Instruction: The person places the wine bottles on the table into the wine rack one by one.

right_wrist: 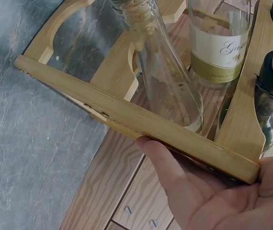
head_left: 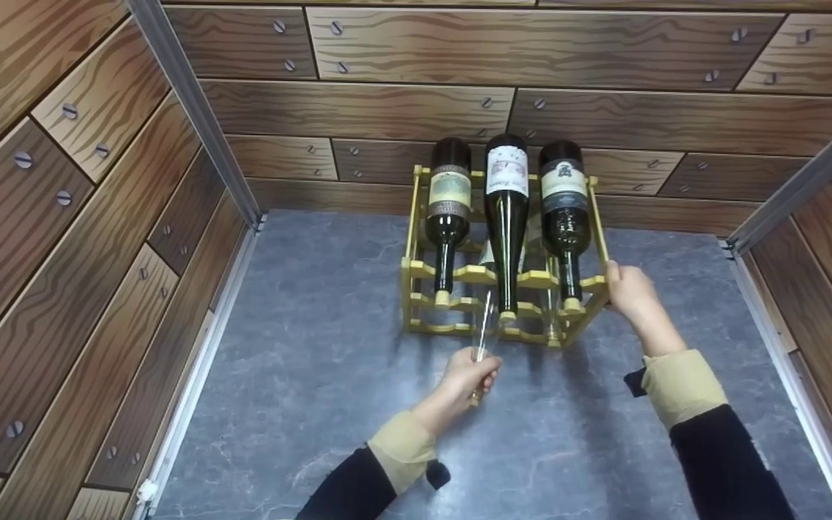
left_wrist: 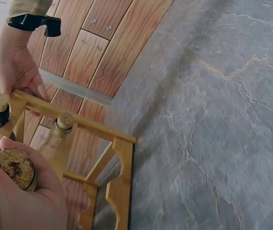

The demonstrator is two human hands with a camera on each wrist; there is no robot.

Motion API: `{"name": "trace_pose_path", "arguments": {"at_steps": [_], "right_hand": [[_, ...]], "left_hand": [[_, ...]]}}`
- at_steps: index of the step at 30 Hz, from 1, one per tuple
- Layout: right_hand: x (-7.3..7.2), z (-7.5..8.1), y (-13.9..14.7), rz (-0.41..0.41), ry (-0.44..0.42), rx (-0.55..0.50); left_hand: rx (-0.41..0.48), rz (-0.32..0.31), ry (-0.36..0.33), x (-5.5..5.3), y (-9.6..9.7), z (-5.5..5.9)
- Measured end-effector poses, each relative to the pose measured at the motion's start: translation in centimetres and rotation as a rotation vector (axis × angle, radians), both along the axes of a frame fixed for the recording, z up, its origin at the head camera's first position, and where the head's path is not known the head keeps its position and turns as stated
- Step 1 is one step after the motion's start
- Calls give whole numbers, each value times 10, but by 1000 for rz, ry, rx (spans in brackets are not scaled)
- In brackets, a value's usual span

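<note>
A wooden wine rack [head_left: 475, 273] stands against the back wall, with three dark bottles lying in its top row, necks toward me. My left hand [head_left: 461, 383] grips the neck of a clear glass bottle [head_left: 487, 318], whose body reaches into the rack below the middle dark bottle [head_left: 508, 231]. In the left wrist view the cork [left_wrist: 16, 167] of that bottle shows inside the curled fingers. My right hand [head_left: 633, 292] holds the rack's front right upright near the top. Up close in the right wrist view, the hand [right_wrist: 203, 191] lies along the rack's outer edge.
Another clear corked bottle [right_wrist: 167, 81] sits low on the rack's right side. Dark bottles with labels flank the middle one, a left bottle [head_left: 450, 195] and a right bottle [head_left: 564, 191]. Wood-patterned walls [head_left: 416, 50] enclose the grey marbled floor [head_left: 300, 347] on three sides.
</note>
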State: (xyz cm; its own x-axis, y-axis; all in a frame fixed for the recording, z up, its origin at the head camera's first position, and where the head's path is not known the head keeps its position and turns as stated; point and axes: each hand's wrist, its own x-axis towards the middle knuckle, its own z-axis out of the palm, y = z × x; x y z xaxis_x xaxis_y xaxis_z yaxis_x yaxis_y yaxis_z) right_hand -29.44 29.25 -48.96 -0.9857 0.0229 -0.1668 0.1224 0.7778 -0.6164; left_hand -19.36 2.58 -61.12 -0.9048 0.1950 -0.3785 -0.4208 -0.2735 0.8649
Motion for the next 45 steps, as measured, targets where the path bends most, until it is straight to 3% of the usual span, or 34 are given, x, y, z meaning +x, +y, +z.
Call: {"name": "trace_pose_path", "arguments": {"at_steps": [10, 16, 26, 41, 45], "right_hand": [[1, 1, -4, -5, 33, 10], [2, 0, -3, -15, 43, 11], [3, -1, -2, -5, 28, 24], [4, -5, -4, -32, 54, 27], [5, -5, -6, -35, 64, 39]], "left_hand": [[40, 61, 12, -14, 15, -7], [53, 55, 20, -26, 19, -8], [44, 42, -30, -47, 25, -6], [37, 61, -40, -60, 30, -10], [88, 72, -79, -66, 31, -8]]}}
